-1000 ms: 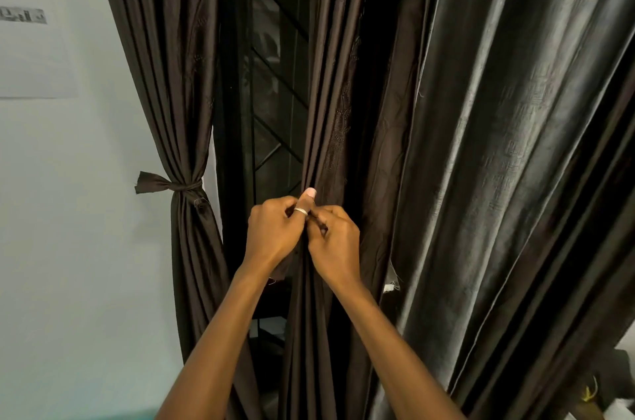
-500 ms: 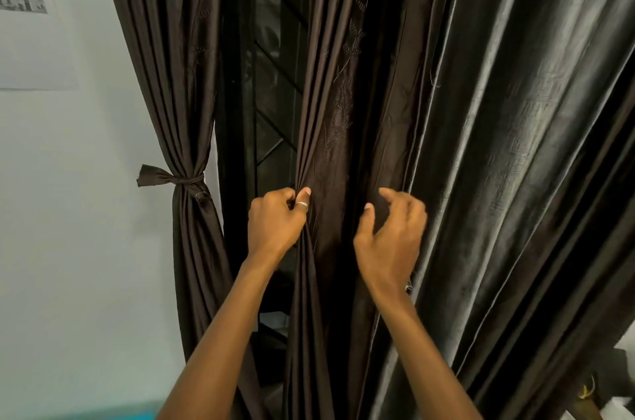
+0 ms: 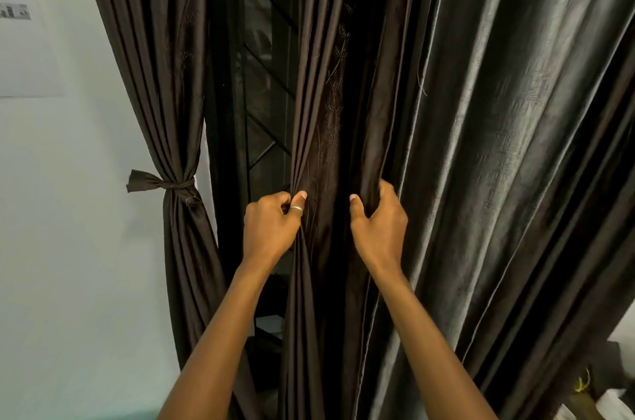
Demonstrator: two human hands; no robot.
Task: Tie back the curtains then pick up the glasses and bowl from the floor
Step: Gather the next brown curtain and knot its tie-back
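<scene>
A dark brown curtain panel [image 3: 326, 131] hangs loose in the middle of the head view. My left hand [image 3: 271, 227], with a ring on the thumb, pinches that panel's left edge folds. My right hand [image 3: 378, 227] grips its right edge, fingers hooked behind the fabric. A second brown curtain [image 3: 161, 69] on the left is gathered and bound at mid-height with a knotted tie [image 3: 161, 184]. A wide shiny dark curtain [image 3: 508, 151] fills the right side. No glasses or bowl are in view.
Behind the gap between the curtains is a dark window with a diagonal metal grille [image 3: 264, 55]. A pale wall [image 3: 68, 213] with a paper sheet [image 3: 24, 41] stands at the left. Small items [image 3: 604, 399] lie at the bottom right corner.
My hands were together on the middle panel. The right hand let go, moved right with fingers spread, and now grips the panel's right edge. The left hand stays on the left edge.
</scene>
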